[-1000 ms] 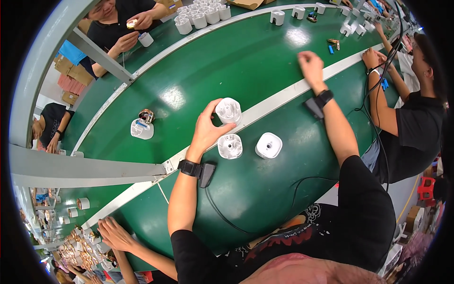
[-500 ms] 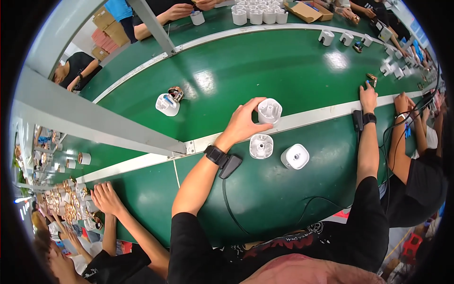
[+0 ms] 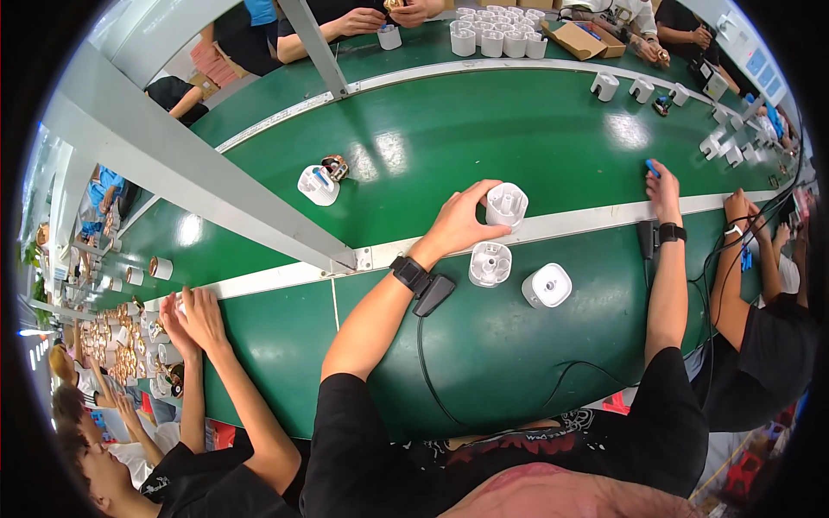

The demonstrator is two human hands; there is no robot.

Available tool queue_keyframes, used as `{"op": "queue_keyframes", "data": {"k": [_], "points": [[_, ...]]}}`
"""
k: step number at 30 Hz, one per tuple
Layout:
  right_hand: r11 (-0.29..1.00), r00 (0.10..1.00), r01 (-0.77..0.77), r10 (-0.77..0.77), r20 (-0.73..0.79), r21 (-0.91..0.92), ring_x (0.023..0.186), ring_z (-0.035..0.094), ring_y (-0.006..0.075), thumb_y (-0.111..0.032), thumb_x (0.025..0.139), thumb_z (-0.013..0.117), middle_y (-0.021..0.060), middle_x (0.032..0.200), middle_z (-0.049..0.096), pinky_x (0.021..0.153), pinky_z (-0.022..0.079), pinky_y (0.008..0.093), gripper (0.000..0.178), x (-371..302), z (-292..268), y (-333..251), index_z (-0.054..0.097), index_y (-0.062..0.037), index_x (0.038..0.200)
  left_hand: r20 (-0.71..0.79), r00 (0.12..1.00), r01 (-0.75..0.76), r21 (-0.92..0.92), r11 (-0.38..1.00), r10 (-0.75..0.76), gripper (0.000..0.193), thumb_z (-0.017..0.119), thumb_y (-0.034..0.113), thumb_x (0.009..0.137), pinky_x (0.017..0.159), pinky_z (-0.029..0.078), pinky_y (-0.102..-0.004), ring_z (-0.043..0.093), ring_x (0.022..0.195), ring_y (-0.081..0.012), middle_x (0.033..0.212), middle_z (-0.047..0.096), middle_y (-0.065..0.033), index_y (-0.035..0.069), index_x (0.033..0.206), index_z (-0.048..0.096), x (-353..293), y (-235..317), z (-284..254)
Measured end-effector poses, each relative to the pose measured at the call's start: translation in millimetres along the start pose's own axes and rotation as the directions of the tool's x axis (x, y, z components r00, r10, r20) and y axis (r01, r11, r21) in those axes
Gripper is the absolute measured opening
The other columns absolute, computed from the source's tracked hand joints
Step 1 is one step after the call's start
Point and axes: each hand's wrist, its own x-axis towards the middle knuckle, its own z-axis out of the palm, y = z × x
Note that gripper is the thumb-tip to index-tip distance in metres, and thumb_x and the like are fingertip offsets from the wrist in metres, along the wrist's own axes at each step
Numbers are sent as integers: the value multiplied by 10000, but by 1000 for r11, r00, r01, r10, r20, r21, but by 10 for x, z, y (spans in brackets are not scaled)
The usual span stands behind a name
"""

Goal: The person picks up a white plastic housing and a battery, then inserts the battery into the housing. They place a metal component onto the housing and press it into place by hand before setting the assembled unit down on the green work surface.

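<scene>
My left hand (image 3: 466, 217) grips a white plastic housing (image 3: 506, 205) by its side, thumb and fingers around it, over the pale rail. Its open top shows moulded posts inside. Just below stands a second open white housing (image 3: 490, 264), and to its right a third white housing (image 3: 547, 286) shows a flat face with a central hole. Out to the right, above the rail, my right hand (image 3: 663, 192) is closed on a small blue piece (image 3: 653, 168) that sticks out at the fingertips. The rest of what it may hold is hidden by the fingers.
On the green belt, a white housing (image 3: 319, 186) has a copper-coloured part (image 3: 335, 167) beside it. A grey metal post (image 3: 207, 160) crosses at left. Black cables (image 3: 421, 371) lie on the near table. Co-workers' hands (image 3: 200, 319) work at left; others work opposite and at right.
My right hand has drawn back toward me with the blue piece; the copper-coloured part near its fingertips no longer shows there. My left hand keeps its grip on the housing. The view has shifted slightly.
</scene>
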Motion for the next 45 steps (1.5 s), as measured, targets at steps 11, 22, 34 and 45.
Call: {"op": "queue_keyframes", "data": {"k": [11,22,34,45], "points": [[911,681,-148,-188,708,384,772,504,94,-194,1034,488,56,1096,646,649,420,225,461,-1326,1480,-270,404,-6,1446,-10,999,-33,-83,996,33,665,838,186,676,941,466,-351,604,1051,-228,1197,624,-88,58,1267,562,-23,6,-4],[890,717,451,-403,568,62,945,680,145,-53,935,637,116,1073,711,857,547,258,313,-2110,2228,-188,614,42,1232,-129,990,-66,-117,991,50,659,852,109,643,919,480,-344,578,1085,-226,1139,576,-72,55,1230,558,-11,-15,22],[555,572,809,-664,482,-194,719,714,141,-58,800,788,110,857,742,654,585,249,241,-2266,2253,-167,707,29,1010,-151,980,-126,33,992,129,643,850,109,644,889,510,-358,586,1053,-256,1126,539,-89,57,1207,546,-42,56,3],[91,315,931,-689,653,-353,600,666,251,-193,818,763,119,735,689,536,517,333,243,-2328,2242,-169,691,-16,968,-165,976,-131,59,990,139,627,864,106,621,817,511,-375,571,968,-257,1068,504,-90,60,1154,537,-52,62,-1]]}}
